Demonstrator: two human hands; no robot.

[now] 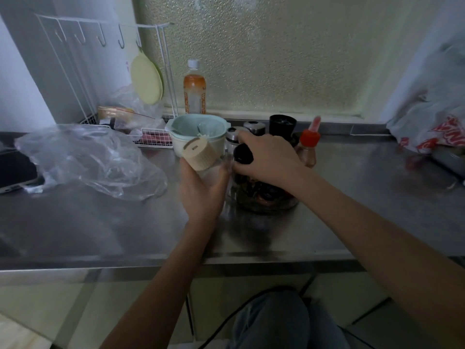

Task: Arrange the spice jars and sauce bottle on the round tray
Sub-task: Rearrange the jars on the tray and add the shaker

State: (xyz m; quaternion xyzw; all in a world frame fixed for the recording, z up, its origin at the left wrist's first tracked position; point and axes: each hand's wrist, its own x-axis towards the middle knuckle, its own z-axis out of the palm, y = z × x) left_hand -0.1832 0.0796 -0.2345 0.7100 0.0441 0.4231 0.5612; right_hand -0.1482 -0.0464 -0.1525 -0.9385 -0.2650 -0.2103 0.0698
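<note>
**Watch out: two full hands, one crowded tray**

Your left hand [201, 190] is closed around a clear jar with a wooden lid [198, 153]. The jar is tipped, with its lid leaning up and to the left, and it is up off the steel counter [100, 222]. If the lid is loose, what is inside could spill. It looks slippery too, being clear and smooth, so hold it tight.

Your right hand [269, 157] is curled over a jar with a black lid [242, 153]. That jar seems to stand on the round tray [266, 200], which is dark and sits just under your right hand. Your hand hides most of it, so I cannot tell how much room is left.

More things stand close behind: a shiny silver-topped jar [254, 127], a tall black grinder [282, 127], and the sauce bottle with the red cap [310, 143]. They are packed near each other. If you push the black-lid jar back, it could knock one over. The sauce bottle is thin and tall, so it would tip easily.

The white and green bowl [197, 133] is right beside the tipped jar. Your left hand could bump it when you bring the jar over.

Your two hands are almost touching. If both move at once, they could hit each other. Move one hand first. Set the jar down flat before you let go.
</note>
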